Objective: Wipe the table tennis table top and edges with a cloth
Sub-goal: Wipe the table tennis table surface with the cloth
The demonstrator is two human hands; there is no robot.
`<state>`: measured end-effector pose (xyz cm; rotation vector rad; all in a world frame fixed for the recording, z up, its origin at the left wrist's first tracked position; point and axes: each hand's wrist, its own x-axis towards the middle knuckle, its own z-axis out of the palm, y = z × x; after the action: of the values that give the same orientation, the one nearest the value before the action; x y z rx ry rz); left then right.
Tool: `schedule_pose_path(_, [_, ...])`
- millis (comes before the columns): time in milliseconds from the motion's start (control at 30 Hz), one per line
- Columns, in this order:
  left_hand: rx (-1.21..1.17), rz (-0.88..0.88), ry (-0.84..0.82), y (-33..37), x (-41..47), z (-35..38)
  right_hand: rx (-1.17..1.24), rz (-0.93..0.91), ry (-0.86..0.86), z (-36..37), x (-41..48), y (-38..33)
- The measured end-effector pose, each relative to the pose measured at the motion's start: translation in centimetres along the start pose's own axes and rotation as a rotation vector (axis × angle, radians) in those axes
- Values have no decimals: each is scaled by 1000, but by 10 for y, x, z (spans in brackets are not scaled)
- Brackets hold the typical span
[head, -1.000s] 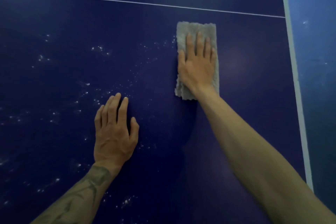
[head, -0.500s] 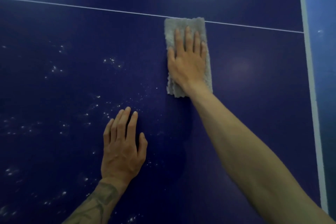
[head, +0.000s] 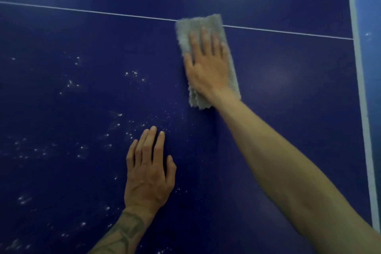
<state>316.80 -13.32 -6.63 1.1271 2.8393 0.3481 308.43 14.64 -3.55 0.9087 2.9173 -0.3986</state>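
While we are pressing our right hand (head: 208, 68) flat, fingers spread, on the folded grey cloth (head: 207, 60), we are working the dark blue table tennis table top (head: 288, 130) near its right side. The cloth's far end is lying across the thin white centre line (head: 82, 10), and its near end is bunching slightly under our wrist. Our left hand (head: 149, 173) is resting palm down on the bare surface nearer to us, fingers close together, holding nothing and, we judge, bracing our lean. To do this stroke well, we are thinking the palm should be keeping even pressure over the whole cloth so the folds are not dragging loose, and the strokes should be overlapping and heading left, where the white specks (head: 127, 123) are scattered thickly. The white edge stripe (head: 358, 88) on the right is also needing a pass, along with the edges. We are counting one cloth, two hands, one centre line, one edge stripe, and specks too many to count.
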Motion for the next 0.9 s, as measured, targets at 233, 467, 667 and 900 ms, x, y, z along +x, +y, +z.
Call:
schedule_pose_path(233, [-19,-4,-1,2,1,-4,-83,-162,-57,10,-100,24])
schedule_pose_path(467, [-16,9,2,1,-1,-4,-25,-24,-6,20,-88,-22])
schedule_pose_path(667, [-99,-18,41,3,-1,-9,-75,-8,-39,21,-163,11])
schedule_pose_path(900, [-155,11,71,-30,-46,-22,42,144,19,27,-133,-43])
